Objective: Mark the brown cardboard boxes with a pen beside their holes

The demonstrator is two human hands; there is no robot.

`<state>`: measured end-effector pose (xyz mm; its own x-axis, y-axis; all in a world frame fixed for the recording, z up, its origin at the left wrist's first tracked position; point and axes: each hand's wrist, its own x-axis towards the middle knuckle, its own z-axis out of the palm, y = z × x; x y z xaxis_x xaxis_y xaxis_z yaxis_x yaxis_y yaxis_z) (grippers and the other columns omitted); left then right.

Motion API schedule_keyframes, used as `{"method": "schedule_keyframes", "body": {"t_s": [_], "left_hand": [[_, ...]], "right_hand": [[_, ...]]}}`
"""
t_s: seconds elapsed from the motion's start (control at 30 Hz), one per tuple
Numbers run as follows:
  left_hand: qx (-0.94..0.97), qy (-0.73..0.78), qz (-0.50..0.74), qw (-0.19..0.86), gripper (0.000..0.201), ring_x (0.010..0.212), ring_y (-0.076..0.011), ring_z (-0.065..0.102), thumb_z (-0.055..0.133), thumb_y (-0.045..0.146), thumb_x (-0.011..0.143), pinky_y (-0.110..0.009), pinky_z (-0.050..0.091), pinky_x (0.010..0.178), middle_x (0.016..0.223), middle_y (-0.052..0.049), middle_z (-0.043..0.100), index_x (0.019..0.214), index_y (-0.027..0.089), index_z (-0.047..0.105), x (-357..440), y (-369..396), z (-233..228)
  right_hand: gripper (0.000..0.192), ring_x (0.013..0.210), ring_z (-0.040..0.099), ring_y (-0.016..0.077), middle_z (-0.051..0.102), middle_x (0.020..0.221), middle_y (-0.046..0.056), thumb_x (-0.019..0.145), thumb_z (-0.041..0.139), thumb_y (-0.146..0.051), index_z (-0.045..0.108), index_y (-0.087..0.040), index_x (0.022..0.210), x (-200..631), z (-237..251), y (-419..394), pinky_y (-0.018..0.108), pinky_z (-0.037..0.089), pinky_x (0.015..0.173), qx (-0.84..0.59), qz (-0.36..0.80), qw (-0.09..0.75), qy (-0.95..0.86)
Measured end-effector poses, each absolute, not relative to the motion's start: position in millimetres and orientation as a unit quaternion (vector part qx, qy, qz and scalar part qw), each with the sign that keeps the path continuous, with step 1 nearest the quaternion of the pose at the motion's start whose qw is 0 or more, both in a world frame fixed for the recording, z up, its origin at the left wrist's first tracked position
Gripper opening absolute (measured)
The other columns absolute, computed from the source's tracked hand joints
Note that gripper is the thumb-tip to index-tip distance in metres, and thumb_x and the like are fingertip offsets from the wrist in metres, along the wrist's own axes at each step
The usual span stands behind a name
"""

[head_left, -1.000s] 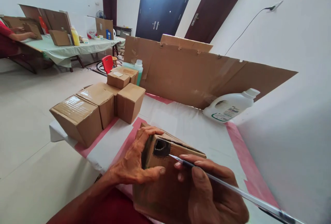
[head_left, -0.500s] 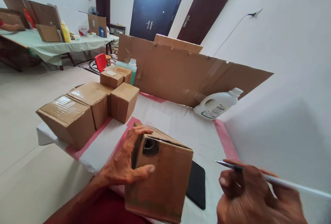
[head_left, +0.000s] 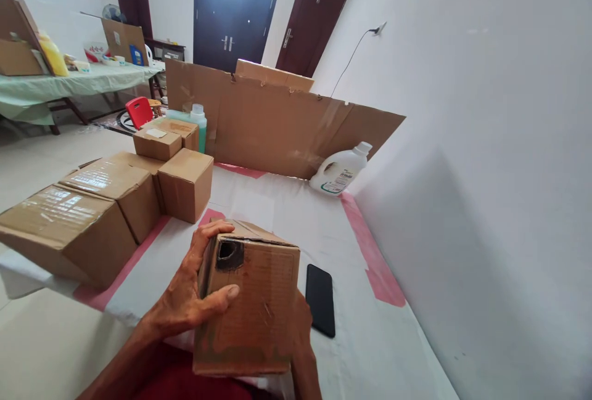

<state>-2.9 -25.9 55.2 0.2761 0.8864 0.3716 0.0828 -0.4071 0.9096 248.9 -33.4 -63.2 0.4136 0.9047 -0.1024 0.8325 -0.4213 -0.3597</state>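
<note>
A brown cardboard box point(head_left: 259, 307) stands tilted toward me at the near edge of the table, a dark square patch with a ragged hole in its upper left corner. My left hand point(head_left: 198, 286) grips its left side, fingers over the top edge and thumb pressed on the near face. Against the box's right side is my right hand point(head_left: 303, 326); the box hides its fingers, and whatever they may hold does not show. A black phone point(head_left: 320, 299) lies flat just right of that hand.
Several closed cardboard boxes point(head_left: 185, 184) stand on the left of the table. Behind runs an upright cardboard panel point(head_left: 277, 122), with a white jug point(head_left: 340, 172) leaning near its right end and a green-liquid bottle point(head_left: 198, 126) at its left. A white wall point(head_left: 485, 172) borders the right.
My right hand, which held a pen out to the right, has moved left to the box's right side; the pen is out of sight. The view has turned right.
</note>
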Motion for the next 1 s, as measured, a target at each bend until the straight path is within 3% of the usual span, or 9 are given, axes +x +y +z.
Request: {"method": "schedule_keyframes", "body": {"t_s": [0.1,0.2,0.47,0.53,0.63,0.77,0.87,0.93,1.0], "left_hand": [[0.676,0.356,0.481,0.431,0.071,0.134,-0.0342,0.047,0.071,0.033,0.084,-0.053,0.033,0.118,0.146,-0.009,0.047,0.147,0.029,0.038,-4,-26,53],[0.665,0.361,0.479,0.444,0.072,0.136,-0.0355,0.047,0.072,0.035,0.085,-0.055,0.032,0.119,0.15,-0.01,0.047,0.147,0.028,0.037,-5,-28,52],[0.664,0.359,0.49,0.436,0.073,0.131,-0.0351,0.053,0.075,0.042,0.085,-0.049,0.043,0.112,0.143,-0.011,0.053,0.147,0.027,0.04,-5,-29,54],[0.668,0.362,0.485,0.432,0.071,0.131,-0.0349,0.053,0.073,0.043,0.086,-0.049,0.043,0.112,0.144,-0.011,0.051,0.147,0.027,0.039,-6,-29,54],[0.671,0.364,0.482,0.43,0.071,0.133,-0.0356,0.051,0.072,0.043,0.087,-0.05,0.041,0.113,0.147,-0.011,0.049,0.147,0.028,0.038,-6,-29,54],[0.665,0.362,0.487,0.435,0.07,0.132,-0.0347,0.051,0.07,0.042,0.087,-0.051,0.037,0.115,0.148,-0.011,0.047,0.147,0.028,0.036,-5,-31,54],[0.661,0.359,0.484,0.447,0.07,0.128,-0.0328,0.053,0.07,0.041,0.088,-0.048,0.04,0.112,0.146,-0.01,0.047,0.147,0.029,0.034,-5,-32,54],[0.663,0.355,0.485,0.446,0.07,0.128,-0.0322,0.053,0.071,0.041,0.087,-0.046,0.042,0.11,0.145,-0.01,0.048,0.147,0.03,0.035,-5,-32,54],[0.666,0.352,0.493,0.435,0.069,0.128,-0.0318,0.052,0.071,0.04,0.086,-0.046,0.041,0.111,0.143,-0.009,0.048,0.145,0.03,0.037,-4,-31,56]], "right_hand": [[0.034,0.106,0.067,0.0313,0.068,0.118,0.017,0.103,0.047,-0.045,0.062,-0.017,0.114,280,-57,-37,0.038,0.051,0.082,-0.869,0.107,0.109,-0.471],[0.055,0.123,0.058,0.046,0.061,0.126,0.031,0.096,0.057,-0.054,0.059,-0.005,0.121,308,-57,-43,0.05,0.05,0.089,-0.9,0.095,0.088,-0.417],[0.098,0.119,0.063,0.0499,0.061,0.125,0.039,0.075,0.073,-0.069,0.05,0.008,0.131,324,-74,-36,0.052,0.052,0.089,-0.92,0.16,0.134,-0.332],[0.096,0.118,0.064,0.0483,0.062,0.126,0.039,0.074,0.073,-0.067,0.05,0.006,0.131,320,-78,-31,0.05,0.052,0.09,-0.912,0.17,0.167,-0.335],[0.074,0.115,0.067,0.0435,0.069,0.121,0.031,0.079,0.066,-0.057,0.056,-0.002,0.128,314,-83,-27,0.048,0.052,0.093,-0.89,0.189,0.226,-0.348],[0.054,0.105,0.073,0.0411,0.078,0.103,0.02,0.075,0.063,-0.056,0.068,-0.013,0.107,309,-87,-35,0.048,0.056,0.091,-0.848,0.227,0.311,-0.364],[0.068,0.097,0.076,0.0381,0.079,0.1,0.015,0.067,0.074,-0.063,0.066,-0.012,0.111,305,-74,-53,0.046,0.061,0.085,-0.757,0.337,0.488,-0.274],[0.074,0.101,0.077,0.0343,0.079,0.112,0.013,0.064,0.085,-0.057,0.064,-0.014,0.121,301,-52,-69,0.044,0.062,0.089,-0.631,0.434,0.617,-0.182],[0.067,0.111,0.074,0.0291,0.073,0.132,0.01,0.071,0.088,-0.047,0.064,-0.02,0.128,295,-21,-85,0.042,0.061,0.095,-0.529,0.481,0.683,-0.149]]}}
